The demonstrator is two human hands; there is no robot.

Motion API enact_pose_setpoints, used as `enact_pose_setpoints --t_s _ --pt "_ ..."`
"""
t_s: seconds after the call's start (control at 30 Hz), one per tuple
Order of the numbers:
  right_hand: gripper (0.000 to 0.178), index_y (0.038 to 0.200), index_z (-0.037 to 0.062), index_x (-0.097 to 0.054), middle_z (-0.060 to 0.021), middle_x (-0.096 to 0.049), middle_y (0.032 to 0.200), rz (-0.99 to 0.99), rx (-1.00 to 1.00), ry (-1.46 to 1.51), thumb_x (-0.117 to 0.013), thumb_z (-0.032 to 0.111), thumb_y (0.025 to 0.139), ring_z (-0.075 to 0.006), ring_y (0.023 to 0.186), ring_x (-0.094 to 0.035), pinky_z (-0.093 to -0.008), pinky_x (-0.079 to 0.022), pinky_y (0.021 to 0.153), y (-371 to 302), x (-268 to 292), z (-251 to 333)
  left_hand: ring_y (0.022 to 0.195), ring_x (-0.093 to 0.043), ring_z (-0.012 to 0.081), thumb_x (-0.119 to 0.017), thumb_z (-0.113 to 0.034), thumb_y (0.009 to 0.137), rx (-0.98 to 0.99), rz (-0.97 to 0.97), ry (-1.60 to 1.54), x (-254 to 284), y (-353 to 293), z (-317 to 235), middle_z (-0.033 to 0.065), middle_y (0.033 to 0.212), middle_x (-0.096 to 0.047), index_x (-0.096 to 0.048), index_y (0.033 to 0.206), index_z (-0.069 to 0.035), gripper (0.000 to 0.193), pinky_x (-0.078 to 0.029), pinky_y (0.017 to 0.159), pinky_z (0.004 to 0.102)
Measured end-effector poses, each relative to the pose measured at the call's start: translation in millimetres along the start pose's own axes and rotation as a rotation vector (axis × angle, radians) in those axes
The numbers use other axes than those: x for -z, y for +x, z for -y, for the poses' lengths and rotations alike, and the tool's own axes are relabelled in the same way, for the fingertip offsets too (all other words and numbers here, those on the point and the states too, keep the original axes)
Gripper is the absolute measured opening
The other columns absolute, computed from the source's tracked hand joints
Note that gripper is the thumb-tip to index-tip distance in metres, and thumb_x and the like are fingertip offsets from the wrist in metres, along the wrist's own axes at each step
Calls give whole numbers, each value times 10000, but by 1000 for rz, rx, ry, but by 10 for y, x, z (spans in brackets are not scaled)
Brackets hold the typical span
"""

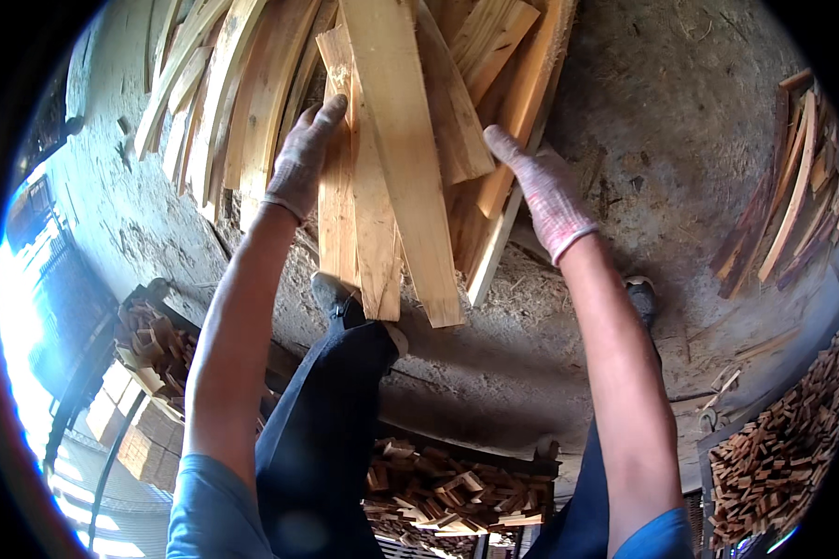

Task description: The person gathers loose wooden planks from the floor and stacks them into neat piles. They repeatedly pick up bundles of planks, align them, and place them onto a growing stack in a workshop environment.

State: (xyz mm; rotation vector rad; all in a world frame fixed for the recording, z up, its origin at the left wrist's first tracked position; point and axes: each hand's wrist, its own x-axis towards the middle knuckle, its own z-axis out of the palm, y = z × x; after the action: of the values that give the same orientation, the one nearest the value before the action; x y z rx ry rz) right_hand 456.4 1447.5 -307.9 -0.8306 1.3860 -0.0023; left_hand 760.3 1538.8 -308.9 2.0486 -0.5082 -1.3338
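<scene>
A stack of pale wooden planks (405, 158) lies between my hands, its pieces overlapping at differing angles. My left hand (303, 163), in a whitish knit glove, reaches along the left side of the stack. Its stretched fingertips meet the edge of a narrow plank (336, 205) with a rough end. My right hand (545, 191), in a glove with a reddish tint, is open beside the right side, its extended thumb towards a long board (522, 102). Some fingers of both hands are hidden. A short plank (457, 130) lies aslant near the right thumb.
More long planks (261, 102) lie to the left on the dusty concrete floor (662, 112). Dark and pale strips (797, 186) are heaped at the far right. Cut wood pieces (783, 447) fill a container at lower right; more fill a bin (457, 489) behind my legs. My shoes (331, 291) stand close to the planks.
</scene>
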Motion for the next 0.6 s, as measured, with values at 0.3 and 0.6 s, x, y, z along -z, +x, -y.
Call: enact_pose_setpoints --t_s 0.3,0.6 --pt "1005 1394 74 -644 -282 -623 1360 -73 92 -112 -541 892 820 -355 1309 -587 -440 -437 1107 -357 40 -120 1326 -505 172 -771 -507 911 64 242 -444 -401 -514 -108 82 1428 -556 -444 1492 -35 817 -400 1138 369" --pt "880 1498 -12 -499 -186 -558 1472 114 15 558 -693 597 893 -297 1306 -555 -400 -403 1136 -695 163 -41 1114 -636 179 -799 -392 897 206 342 -534 -577 -932 -549 82 1252 -646 -483 1451 -21 737 -535 983 365"
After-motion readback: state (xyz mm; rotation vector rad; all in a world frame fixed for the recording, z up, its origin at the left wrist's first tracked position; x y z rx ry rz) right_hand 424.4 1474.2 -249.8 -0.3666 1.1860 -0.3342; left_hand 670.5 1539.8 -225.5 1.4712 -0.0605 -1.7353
